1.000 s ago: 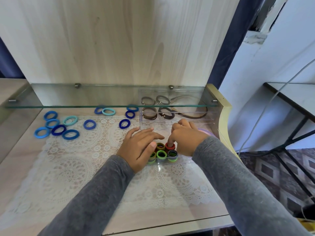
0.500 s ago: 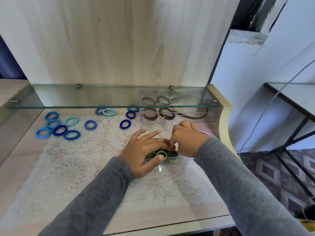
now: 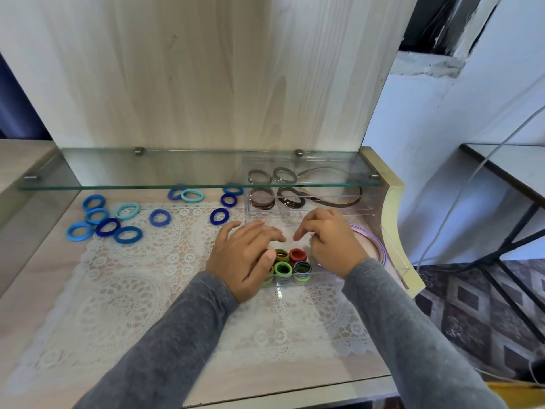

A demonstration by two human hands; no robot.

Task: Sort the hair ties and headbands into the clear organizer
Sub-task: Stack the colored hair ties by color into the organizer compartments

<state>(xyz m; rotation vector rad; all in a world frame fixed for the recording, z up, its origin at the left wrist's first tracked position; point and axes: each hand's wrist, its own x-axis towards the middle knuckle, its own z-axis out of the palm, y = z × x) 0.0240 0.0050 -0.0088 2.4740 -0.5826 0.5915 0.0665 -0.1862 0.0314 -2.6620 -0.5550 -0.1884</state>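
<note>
The clear organizer stands on the lace mat at the right. Its front compartment holds stacked hair ties: olive, red, green and dark. Brown ties and a brown headband lie in its back compartments. My left hand hovers over the front compartment's left side with relaxed fingers, the thumb by the olive stack. My right hand hovers beside it, fingers loosely bent, holding nothing. A pink headband curves behind my right hand. Several blue hair ties lie loose at the left.
A glass shelf overhangs the back of the desk, above the organizer's rear part and some blue ties. A raised wooden lip bounds the desk on the right. A white cable hangs past the right edge.
Both hands have lifted off the stacked ties and drawn slightly apart. My right index finger no longer presses the red stack, and the stacks now show between my hands.
</note>
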